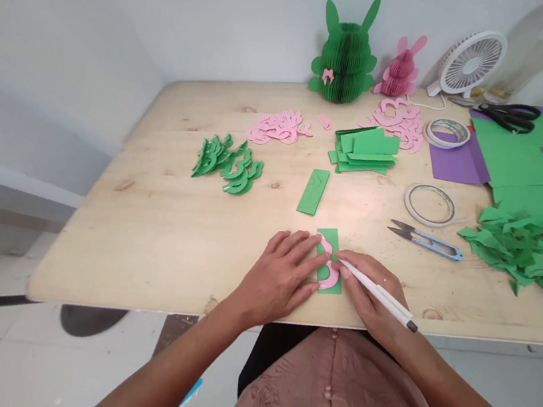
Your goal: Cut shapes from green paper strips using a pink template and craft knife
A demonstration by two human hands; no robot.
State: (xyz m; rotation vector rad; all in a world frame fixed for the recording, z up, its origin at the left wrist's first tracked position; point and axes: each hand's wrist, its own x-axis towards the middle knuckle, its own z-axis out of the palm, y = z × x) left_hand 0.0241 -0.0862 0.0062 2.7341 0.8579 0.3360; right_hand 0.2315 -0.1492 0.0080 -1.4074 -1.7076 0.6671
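Close to the table's front edge lies a green paper strip (341, 240) with a curvy pink paper cutout (329, 280) on top of it. My left hand (279, 275) lies flat with fingers spread, pressing the cutout and strip down from the left. In my right hand (375, 289) is a white pen (380, 294) with a dark end, its tip at the right edge of the pink cutout. Just beyond, another folded green strip (313, 192) bears a drawn curved outline. Part of the pink cutout is hidden under my left fingers.
Green cutouts (240, 172), pink cutouts (279, 127) and stacked green strips (364, 150) lie farther back. Thread snips (428, 240), tape rolls (430, 205) and green scraps (521, 255) are at right. Green (347, 59) and pink paper rabbits (400, 72) and a fan (473, 62) stand behind.
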